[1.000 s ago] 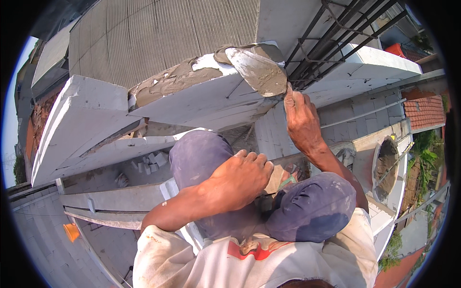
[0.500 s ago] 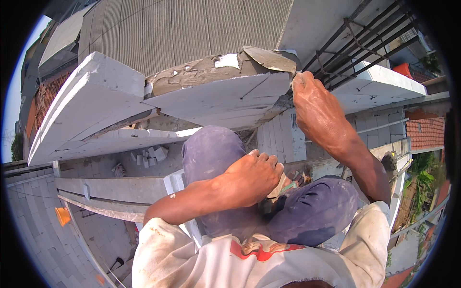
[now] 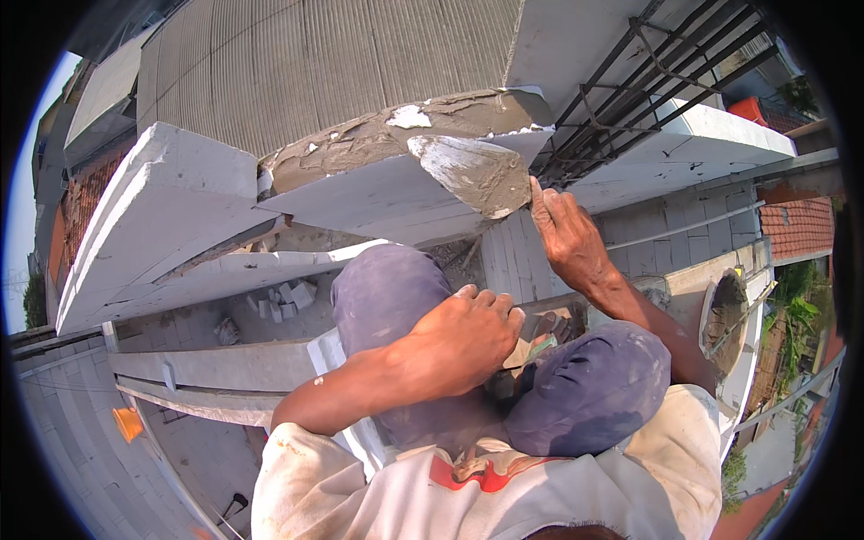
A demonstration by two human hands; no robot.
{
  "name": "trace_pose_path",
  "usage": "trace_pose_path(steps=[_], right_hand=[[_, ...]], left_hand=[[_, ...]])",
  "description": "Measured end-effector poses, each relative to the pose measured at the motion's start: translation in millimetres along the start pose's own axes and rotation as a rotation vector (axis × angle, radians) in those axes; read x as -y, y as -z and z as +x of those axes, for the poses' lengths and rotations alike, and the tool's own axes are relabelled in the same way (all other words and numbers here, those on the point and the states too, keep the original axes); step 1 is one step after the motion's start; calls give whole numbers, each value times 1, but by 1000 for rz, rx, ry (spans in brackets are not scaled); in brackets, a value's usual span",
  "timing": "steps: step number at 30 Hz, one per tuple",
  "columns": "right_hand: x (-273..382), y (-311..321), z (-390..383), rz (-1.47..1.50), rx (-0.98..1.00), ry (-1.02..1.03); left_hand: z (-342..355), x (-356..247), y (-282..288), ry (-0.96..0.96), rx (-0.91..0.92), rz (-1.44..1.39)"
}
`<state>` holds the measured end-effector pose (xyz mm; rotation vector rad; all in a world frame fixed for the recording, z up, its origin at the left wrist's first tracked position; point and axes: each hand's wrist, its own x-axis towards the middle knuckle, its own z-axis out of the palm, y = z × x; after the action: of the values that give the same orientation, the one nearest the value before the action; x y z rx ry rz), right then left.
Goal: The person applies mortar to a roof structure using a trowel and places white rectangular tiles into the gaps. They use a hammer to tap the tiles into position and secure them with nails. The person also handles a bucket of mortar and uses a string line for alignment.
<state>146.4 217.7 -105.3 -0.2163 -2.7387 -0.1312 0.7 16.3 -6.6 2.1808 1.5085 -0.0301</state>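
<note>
My right hand is closed round the handle of a trowel. Grey mortar smears the trowel's broad blade, which tilts in front of a white block wall, just below its top edge. Along that top lies a bed of wet mortar, rough at the left and smoother at the right, with a white patch showing through. My left hand rests by my raised left knee, fingers curled in; its palm is hidden, so I cannot make out whether it holds anything.
A corrugated roof spreads behind the wall. Steel reinforcing bars jut up at the right. A taller white block section stands at the left. Broken block pieces lie far below. A mortar-stained container sits beside my right arm.
My right hand has drawn the trowel down and toward me, off the mortar bed's right end. Its blade now faces up in front of the wall. My left hand has barely moved.
</note>
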Motion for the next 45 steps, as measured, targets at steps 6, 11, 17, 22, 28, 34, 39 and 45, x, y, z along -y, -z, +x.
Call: trace_pose_path(steps=[6, 11, 17, 22, 28, 34, 39, 45], right_hand=[[-13, 46, -111, 279, 6, -389], [-9, 116, -216, 147, -369, -1176], [-32, 238, -273, -93, -272, -1940], [-70, 289, -334, -325, 572, -1959], [-139, 229, -378, -374, 919, -1646], [-180, 174, -398, -467, 950, -1296], [-193, 184, -371, -131, 1033, -1230], [-166, 231, -370, 448, 676, -1764]], left_hand=[[14, 4, 6, 23, 108, 1], [33, 6, 7, 22, 158, 9], [52, -3, 10, 71, 252, 8], [52, -2, 4, 9, 147, 75], [56, -3, 10, 43, 153, 62], [58, -6, 15, 95, 228, 48], [59, -5, 11, 112, 219, 57], [69, -6, 11, 115, 241, 65]])
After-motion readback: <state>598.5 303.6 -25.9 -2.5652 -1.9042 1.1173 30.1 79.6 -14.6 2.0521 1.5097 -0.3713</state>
